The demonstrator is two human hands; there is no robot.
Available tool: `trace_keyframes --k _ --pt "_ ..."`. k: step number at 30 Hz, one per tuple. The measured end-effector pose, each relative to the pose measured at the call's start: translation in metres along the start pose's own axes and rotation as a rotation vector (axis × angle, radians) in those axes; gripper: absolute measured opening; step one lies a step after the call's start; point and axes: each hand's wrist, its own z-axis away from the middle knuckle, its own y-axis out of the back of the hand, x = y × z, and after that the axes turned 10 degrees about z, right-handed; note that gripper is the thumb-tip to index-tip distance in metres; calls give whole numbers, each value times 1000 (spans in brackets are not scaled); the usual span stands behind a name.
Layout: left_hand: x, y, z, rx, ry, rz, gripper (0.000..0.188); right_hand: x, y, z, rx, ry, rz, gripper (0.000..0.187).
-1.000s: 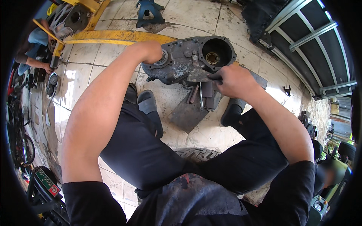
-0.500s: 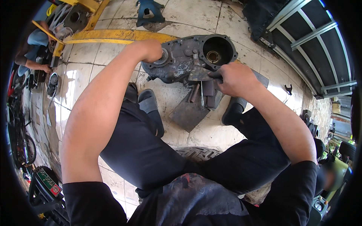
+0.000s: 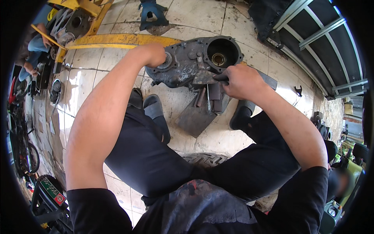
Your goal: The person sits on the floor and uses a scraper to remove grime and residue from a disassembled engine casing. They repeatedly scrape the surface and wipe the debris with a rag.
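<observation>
A grimy grey gearbox housing (image 3: pixel 185 62) lies on the floor in front of me, a wide round opening (image 3: pixel 223 52) at its right end. My left hand (image 3: pixel 155 54) is over the housing's left end, beside a round bearing seat (image 3: pixel 166 60); its fingers are hidden behind the back of the hand. At the near edge of the housing, my right hand (image 3: pixel 242 81) is closed on what looks like a flat scraper (image 3: pixel 203 77), its wide blade pointing left against the casing. Below the blade, a thin screwdriver (image 3: pixel 208 99) stands among dark metal blocks (image 3: pixel 218 102).
A dark flat plate (image 3: pixel 195 121) lies between my feet. Beyond the housing are a yellow steel frame (image 3: pixel 117 39) and a blue stand (image 3: pixel 152 15). Another person (image 3: pixel 33 54) works at far left. A black panel with metal rails (image 3: pixel 319 43) stands at right; a small fork-shaped part (image 3: pixel 298 91) lies nearby.
The view has shifted slightly. My left hand has shifted a little at the bearing seat, while my right hand stays nearly in place. The other person's arms have moved.
</observation>
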Motion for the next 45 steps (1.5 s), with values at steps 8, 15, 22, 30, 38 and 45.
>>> trace_keyframes --k 8,15,22,30,38,45 --pt "-6 -4 -4 6 -27 -40 49 -1 0 0 1 -5 -25 26" --pt "-4 -3 0 22 20 68 49 -2 -10 5 -8 -4 -49 29" --pt "-5 -5 -5 21 -18 -8 34 9 -11 -1 32 43 -22 29" --pt "-6 -6 -4 64 -9 55 29 16 -12 -6 14 90 167 29" --pt "0 -2 -3 0 -11 27 47 15 -26 0 63 57 60 24" --pt "-4 -6 0 37 -28 10 46 17 -17 7 59 75 123 29"
